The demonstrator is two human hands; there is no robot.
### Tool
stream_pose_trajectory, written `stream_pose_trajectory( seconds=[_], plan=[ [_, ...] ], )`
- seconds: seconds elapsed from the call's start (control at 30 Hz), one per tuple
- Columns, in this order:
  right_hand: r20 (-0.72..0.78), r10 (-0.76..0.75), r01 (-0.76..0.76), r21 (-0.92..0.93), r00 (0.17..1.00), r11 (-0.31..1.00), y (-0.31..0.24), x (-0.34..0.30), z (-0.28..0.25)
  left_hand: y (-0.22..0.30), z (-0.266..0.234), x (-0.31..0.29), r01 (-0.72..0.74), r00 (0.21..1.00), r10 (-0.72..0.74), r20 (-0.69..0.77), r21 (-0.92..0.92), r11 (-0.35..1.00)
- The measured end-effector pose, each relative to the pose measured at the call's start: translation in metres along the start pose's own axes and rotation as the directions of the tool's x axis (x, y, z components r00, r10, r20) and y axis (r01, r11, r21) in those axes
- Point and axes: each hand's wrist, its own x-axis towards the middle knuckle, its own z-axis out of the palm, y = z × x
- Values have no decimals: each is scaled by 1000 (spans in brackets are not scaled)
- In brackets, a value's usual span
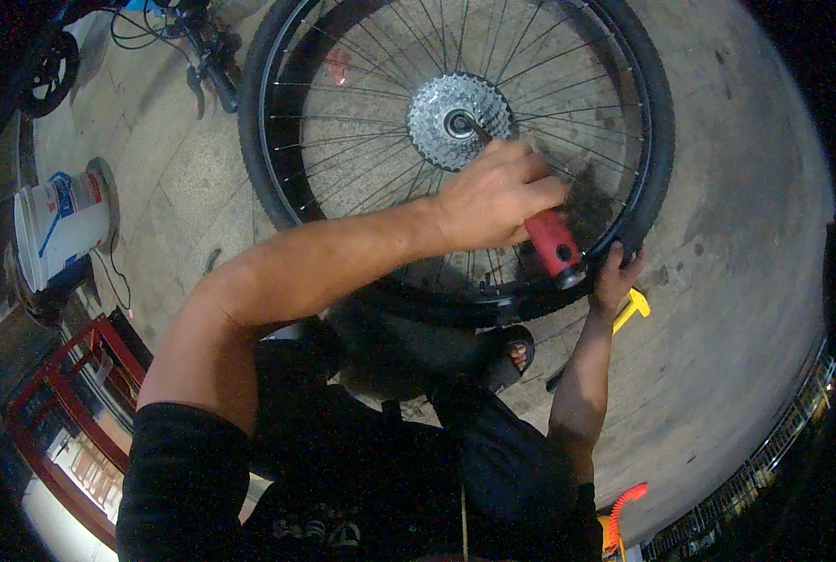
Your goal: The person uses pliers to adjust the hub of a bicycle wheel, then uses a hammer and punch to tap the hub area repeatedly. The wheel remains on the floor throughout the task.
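Toward 12 o'clock, the toothed metal cassette (432,122) is sitting on the wire-spoked wheel (288,112), work seemingly being midway. At the cassette's 5 o'clock, the left hand (500,195) is clamping a rounded, red-handled tool (551,239); near the wheel's 4 o'clock, the right hand (614,279) is touching the textured rubber tyre (659,131), its grip remaining unclear.

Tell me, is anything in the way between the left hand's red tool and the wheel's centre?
Nothing visible is. From the left hand holding the red tool, a dark shaft points to the hub; whether it touches is unclear. The right hand is at the tire, off that line.
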Motion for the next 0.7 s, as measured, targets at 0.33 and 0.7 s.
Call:
stream_pose_trajectory(
  seconds=[0.33,0.7],
  plan=[
    [-7,98,-98,67,995,993,-12,-3,4,3,4,14,106,986,-115,-124,-77,991],
    [30,5,-8,96,1000,995,-9,-6,5,-2,-6,31,180,975,-197,-100,-155,971]
  ],
)
